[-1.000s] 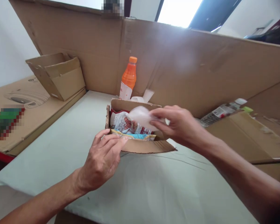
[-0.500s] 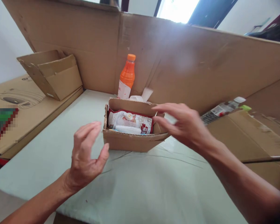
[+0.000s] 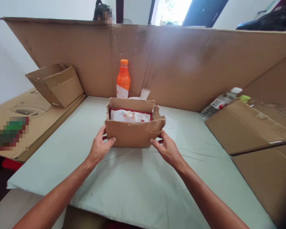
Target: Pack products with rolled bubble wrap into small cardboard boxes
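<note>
Left hand (image 3: 98,151) and right hand (image 3: 166,149) clasp opposite lower corners of the small cardboard box (image 3: 133,135), snack packets (image 3: 130,116) inside, just in front of the orange bottle (image 3: 123,79): the gripping step, I'd say, and lifting calls for even pressure.

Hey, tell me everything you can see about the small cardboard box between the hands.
The small cardboard box is plain brown corrugated card, open-topped, with ragged edges. It stands upright on the pale table cover, near the middle. Inside lie white-and-red snack packets, below the rim. The left hand grips its lower left corner, thumb on the front; the right hand grips the lower right corner.
</note>
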The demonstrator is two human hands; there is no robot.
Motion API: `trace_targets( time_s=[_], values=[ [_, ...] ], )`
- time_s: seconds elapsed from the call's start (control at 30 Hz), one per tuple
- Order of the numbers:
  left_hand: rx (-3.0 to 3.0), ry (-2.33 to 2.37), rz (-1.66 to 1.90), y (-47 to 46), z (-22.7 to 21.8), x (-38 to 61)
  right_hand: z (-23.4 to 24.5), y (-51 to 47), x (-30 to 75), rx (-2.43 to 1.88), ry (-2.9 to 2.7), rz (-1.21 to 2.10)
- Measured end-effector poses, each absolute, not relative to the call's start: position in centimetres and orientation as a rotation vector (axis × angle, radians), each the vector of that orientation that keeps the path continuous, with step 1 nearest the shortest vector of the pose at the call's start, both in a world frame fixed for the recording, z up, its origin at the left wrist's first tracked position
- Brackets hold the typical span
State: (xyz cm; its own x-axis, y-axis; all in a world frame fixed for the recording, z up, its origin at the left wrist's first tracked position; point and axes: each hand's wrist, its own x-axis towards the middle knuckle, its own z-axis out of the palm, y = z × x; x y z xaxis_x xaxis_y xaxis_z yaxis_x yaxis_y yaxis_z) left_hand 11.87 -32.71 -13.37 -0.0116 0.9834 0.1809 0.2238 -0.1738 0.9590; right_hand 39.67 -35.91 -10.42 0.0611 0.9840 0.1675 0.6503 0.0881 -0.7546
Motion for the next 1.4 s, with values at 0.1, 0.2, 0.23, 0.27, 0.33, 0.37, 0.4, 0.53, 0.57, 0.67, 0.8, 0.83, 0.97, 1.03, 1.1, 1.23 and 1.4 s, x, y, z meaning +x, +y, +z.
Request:
trace_targets(
  time_s=[0.1, 0.2, 0.23, 0.27, 0.33, 0.37, 0.4, 0.53, 0.57, 0.67, 0.8, 0.83, 0.97, 1.03, 1.1, 1.23, 1.4],
  values=[
    [1.696, 1.284, 1.226, -36.6, -14.0, 12.6, -10.5, -38.8, 41.1, -1.67, -1.57, 0.594],
    [1.939, 1.343, 1.211, -41.8, -15.3, 10.8, -11.0, -41.3, 40.8, -1.632, -1.532, 0.652],
    [1.994, 1.402, 1.219, -43.3, -15.7, 9.7, -11.2, -41.6, 40.1, -1.587, -1.543, 0.694],
    [2.032, 1.471, 1.225, -44.5, -16.1, 8.4, -11.5, -41.5, 39.2, -1.532, -1.562, 0.739],
    [2.053, 1.599, 1.224, -45.8, -16.6, 5.8, -12.1, -40.4, 37.2, -1.424, -1.589, 0.836],
    [2.036, 1.639, 1.218, -46.0, -16.7, 4.7, -12.5, -39.7, 36.3, -1.379, -1.581, 0.88],
    [2.01, 1.653, 1.216, -45.9, -16.8, 3.8, -13.0, -38.9, 35.5, -1.342, -1.559, 0.917],
    [1.892, 1.548, 1.229, -44.1, -17.1, 2.3, -15.3, -36.8, 34.0, -1.256, -1.448, 1.019],
    [1.863, 1.522, 1.222, -43.5, -17.2, 2.3, -15.8, -36.6, 33.9, -1.248, -1.444, 1.033],
    [1.777, 1.47, 1.181, -42.3, -17.7, 3.1, -17.0, -36.4, 34.1, -1.264, -1.448, 1.046],
    [1.723, 1.432, 1.214, -41.4, -18.2, 3.4, -17.1, -35.3, 33.1, -1.313, -1.461, 1.017],
    [1.716, 1.443, 1.243, -41.2, -18.1, 3.0, -16.9, -34.6, 32.4, -1.309, -1.479, 1.009],
    [1.656, 1.58, 1.467, -40.2, -17.0, -1.0, -15.1, -30.3, 26.8, -1.145, -1.618, 1.011],
    [1.566, 1.672, 1.618, -39.6, -15.9, -4.0, -14.0, -27.9, 22.7, -0.981, -1.707, 0.977],
    [1.471, 1.714, 1.759, -38.8, -14.5, -7.1, -13.4, -25.9, 18.5, -0.859, -1.767, 0.904],
    [1.336, 1.821, 1.923, -36.9, -12.1, -12.2, -15.3, -24.6, 13.0, -0.785, -1.917, 0.858],
    [1.36, 2.138, 1.773, -33.8, -12.5, -15.6, -20.6, -26.0, 13.3, -0.831, -2.051, 0.779]
  ],
)
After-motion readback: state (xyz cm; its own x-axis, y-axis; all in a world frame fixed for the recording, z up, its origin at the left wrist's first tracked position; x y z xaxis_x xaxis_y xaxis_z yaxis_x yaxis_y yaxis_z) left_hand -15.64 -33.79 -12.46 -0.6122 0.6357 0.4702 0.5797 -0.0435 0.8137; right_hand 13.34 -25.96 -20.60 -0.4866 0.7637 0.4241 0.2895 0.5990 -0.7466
